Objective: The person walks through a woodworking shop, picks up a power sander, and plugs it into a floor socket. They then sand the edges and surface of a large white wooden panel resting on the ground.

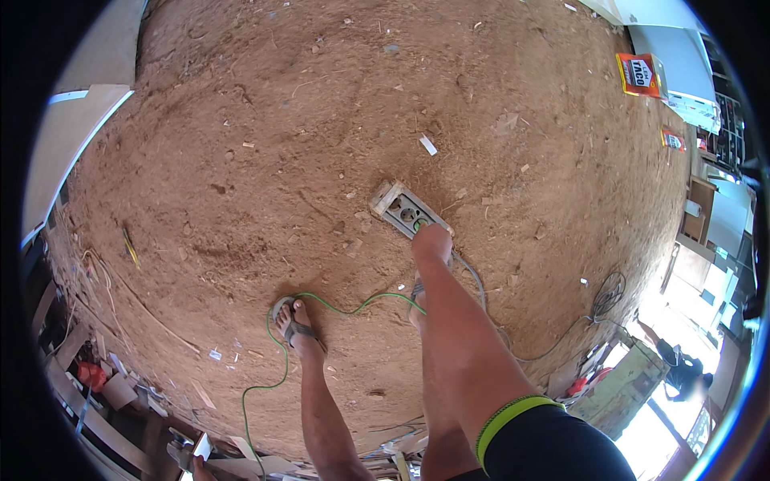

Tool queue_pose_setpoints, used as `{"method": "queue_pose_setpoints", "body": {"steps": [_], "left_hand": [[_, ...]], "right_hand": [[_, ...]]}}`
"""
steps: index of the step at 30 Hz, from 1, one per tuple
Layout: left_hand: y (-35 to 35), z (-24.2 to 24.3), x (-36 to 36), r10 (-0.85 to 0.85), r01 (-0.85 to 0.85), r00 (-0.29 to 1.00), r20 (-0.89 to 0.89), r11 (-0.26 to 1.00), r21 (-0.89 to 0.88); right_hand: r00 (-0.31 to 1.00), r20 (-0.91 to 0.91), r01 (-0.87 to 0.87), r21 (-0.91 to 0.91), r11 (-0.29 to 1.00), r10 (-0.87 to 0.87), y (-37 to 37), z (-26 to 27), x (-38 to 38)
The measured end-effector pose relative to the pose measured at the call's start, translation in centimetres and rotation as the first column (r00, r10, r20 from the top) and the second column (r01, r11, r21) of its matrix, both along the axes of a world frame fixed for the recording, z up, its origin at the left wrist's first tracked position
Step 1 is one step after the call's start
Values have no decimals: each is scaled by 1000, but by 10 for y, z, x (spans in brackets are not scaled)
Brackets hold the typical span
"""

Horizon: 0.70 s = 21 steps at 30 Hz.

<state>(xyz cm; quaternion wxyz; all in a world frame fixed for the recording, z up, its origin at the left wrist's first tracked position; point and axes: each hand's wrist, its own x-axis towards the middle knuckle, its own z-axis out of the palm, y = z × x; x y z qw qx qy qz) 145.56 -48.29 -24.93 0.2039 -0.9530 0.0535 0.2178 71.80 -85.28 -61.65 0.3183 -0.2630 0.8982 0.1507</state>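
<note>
My right hand [432, 243] reaches down to the near end of a grey multi-socket power strip [406, 207] on the dirt floor. Its fingers are closed around a green plug [420, 225] at the end socket; the hand hides part of it, so how deep it sits cannot be told. Two other round sockets show bare. A green cord [346, 312] passes behind my right arm, loops by my left foot [296, 321] and runs to the bottom edge. At the lower left, my left hand [201, 471], mostly cut off, holds a grey tool [180, 455], its kind unclear.
A grey cable [478, 279] leads from the strip to a coil [609, 294] at right. Pale panels [78, 138] stand at left, wood scraps [120, 391] lie lower left. Orange glue packages [641, 74] are upper right. Another person [686, 373] is at far right.
</note>
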Motion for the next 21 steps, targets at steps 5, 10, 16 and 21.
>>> {"method": "queue_pose_setpoints", "body": {"steps": [5, 10, 16, 21], "left_hand": [[4, 1, 1, -137, 135, 986, -91, 991, -21], [13, -1, 6, -102, 103, 994, -31, 994, 36], [20, 3, 8, -110, 101, 991, -81, 990, -102], [33, 0, -13, -59, 44, 997, -41, 957, -287]], "right_hand": [[998, -21, -56, -18, 998, 56, -4, 5, 3], [977, 8, -212, -18, 977, 212, -6, 0, 0], [970, 1, -243, 20, 970, 243, -3, -41, -11], [794, 150, -608, 170, 776, 589, -7, -46, -34]]}}
